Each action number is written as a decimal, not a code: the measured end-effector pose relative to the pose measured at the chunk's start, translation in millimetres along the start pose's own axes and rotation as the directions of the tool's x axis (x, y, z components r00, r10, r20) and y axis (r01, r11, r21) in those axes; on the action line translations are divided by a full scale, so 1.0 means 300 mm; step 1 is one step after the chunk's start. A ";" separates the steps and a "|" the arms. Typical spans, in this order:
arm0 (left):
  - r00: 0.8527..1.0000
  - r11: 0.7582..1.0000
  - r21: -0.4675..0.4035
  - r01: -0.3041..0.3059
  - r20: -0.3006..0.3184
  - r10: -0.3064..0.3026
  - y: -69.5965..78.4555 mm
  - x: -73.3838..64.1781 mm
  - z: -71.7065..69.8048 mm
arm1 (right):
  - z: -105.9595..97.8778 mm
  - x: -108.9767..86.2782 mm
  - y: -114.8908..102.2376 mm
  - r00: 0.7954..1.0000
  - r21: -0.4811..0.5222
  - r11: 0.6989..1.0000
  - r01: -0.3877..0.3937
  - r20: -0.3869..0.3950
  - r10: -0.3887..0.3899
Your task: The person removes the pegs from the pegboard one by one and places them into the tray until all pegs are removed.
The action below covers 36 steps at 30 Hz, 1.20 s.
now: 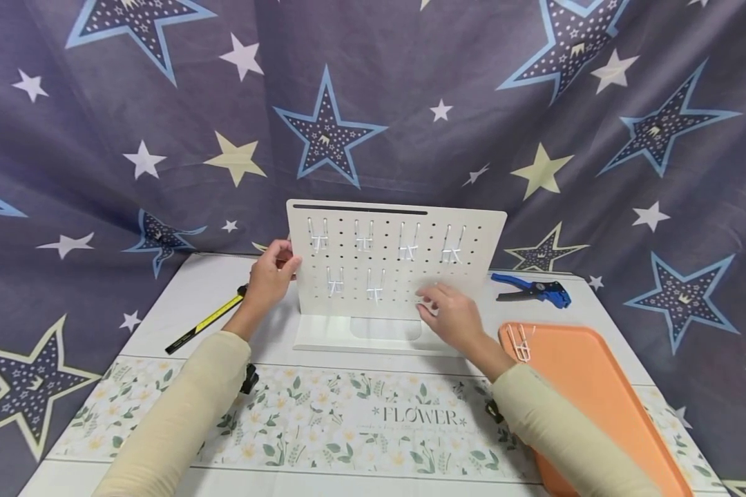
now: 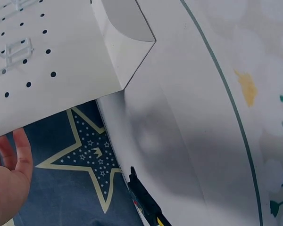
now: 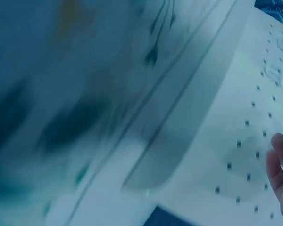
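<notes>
A white pegboard [image 1: 385, 276] stands upright on its flat base [image 1: 323, 335], with white wire hooks [image 1: 363, 238] in two rows on its face. At the board's left edge, my left hand [image 1: 272, 273] grips it, thumb at the front and fingers going behind; the left wrist view shows those fingers [image 2: 23, 153] at the edge. My right hand [image 1: 454, 314] is at the lower right of the board, fingers bent, fingertips close over the holes. I cannot tell whether it pinches a hook. In the right wrist view its fingers [image 3: 276, 174] appear at the frame's edge.
An orange tray [image 1: 584, 386] on the right holds a few white hooks [image 1: 522, 343]. Blue-and-black wire strippers [image 1: 531, 290] lie behind it. A black-and-yellow tool [image 1: 214, 314] lies left of the board. The flowered tablecloth [image 1: 323, 421] spreads in front; a starred curtain [image 1: 373, 103] hangs behind.
</notes>
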<state>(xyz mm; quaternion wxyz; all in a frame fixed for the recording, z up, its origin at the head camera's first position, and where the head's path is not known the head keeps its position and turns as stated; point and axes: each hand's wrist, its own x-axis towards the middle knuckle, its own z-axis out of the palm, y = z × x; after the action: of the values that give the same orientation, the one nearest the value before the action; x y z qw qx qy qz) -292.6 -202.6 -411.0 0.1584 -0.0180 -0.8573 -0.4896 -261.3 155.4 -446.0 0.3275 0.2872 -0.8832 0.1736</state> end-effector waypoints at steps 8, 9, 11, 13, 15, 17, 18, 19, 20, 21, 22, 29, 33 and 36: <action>1.000 1.000 0.002 -0.001 0.005 0.001 0.002 -0.002 -0.006 | 0.128 0.056 -0.085 0.999 -0.055 0.998 0.028 -0.042 -0.030; 1.000 1.000 0.001 -0.002 0.005 0.002 0.002 -0.002 -0.006 | 0.139 0.064 -0.095 0.998 -0.063 0.997 0.035 -0.042 -0.038; 1.000 1.000 -0.003 -0.003 0.003 0.003 0.000 -0.001 -0.005 | 0.157 0.075 -0.114 0.998 -0.076 0.996 0.044 -0.043 -0.047; 1.000 1.000 -0.008 -0.005 0.003 0.005 -0.002 0.000 -0.003 | 0.171 0.086 -0.130 0.998 -0.087 0.995 0.045 -0.045 -0.049; 1.000 1.000 -0.010 -0.004 0.003 0.004 -0.004 0.002 -0.002 | 0.184 0.094 -0.142 0.998 -0.099 0.994 0.037 -0.046 -0.042; 1.000 1.000 -0.010 -0.003 0.004 0.003 -0.006 0.003 -0.001 | 0.197 0.101 -0.149 0.998 -0.119 0.993 0.024 -0.046 -0.030; 1.000 1.000 -0.007 -0.004 0.004 0.004 -0.007 0.003 0.000 | 0.203 0.104 -0.151 0.999 -0.125 0.992 0.020 -0.045 -0.026; 1.000 1.000 -0.005 -0.003 0.005 0.003 -0.007 0.004 0.000 | 0.209 0.107 -0.153 0.999 -0.133 0.991 0.018 -0.042 -0.024; 1.000 1.000 -0.002 -0.003 0.006 0.003 -0.008 0.003 0.000 | 0.215 0.109 -0.154 0.999 -0.138 0.990 0.018 -0.040 -0.023; 1.000 1.000 0.000 -0.002 0.008 0.002 -0.009 0.003 -0.001 | 0.219 0.111 -0.155 0.999 -0.141 0.990 0.020 -0.041 -0.026; 1.000 1.000 0.001 0.000 0.010 0.000 -0.008 0.002 -0.001 | 0.222 0.113 -0.156 0.999 -0.140 0.990 0.024 -0.044 -0.030; 1.000 1.000 -0.006 -0.001 0.023 0.001 -0.004 0.002 -0.002 | 0.227 0.119 -0.161 0.997 -0.133 0.991 0.032 -0.066 -0.041; 1.000 1.000 -0.006 -0.004 0.022 0.004 -0.003 0.001 -0.003 | 0.230 0.125 -0.159 0.996 -0.152 0.988 0.038 -0.079 -0.050; 1.000 1.000 -0.001 -0.004 0.020 0.005 -0.003 0.000 -0.004 | 0.230 0.127 -0.158 0.994 -0.166 0.985 0.045 -0.088 -0.061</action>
<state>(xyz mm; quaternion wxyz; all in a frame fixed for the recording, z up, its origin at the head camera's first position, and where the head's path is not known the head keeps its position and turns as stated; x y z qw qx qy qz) -292.5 -204.2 -411.3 0.1510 -0.0249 -0.8585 -0.4895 -288.6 69.6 -464.7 0.3954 0.2742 -0.8703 0.1047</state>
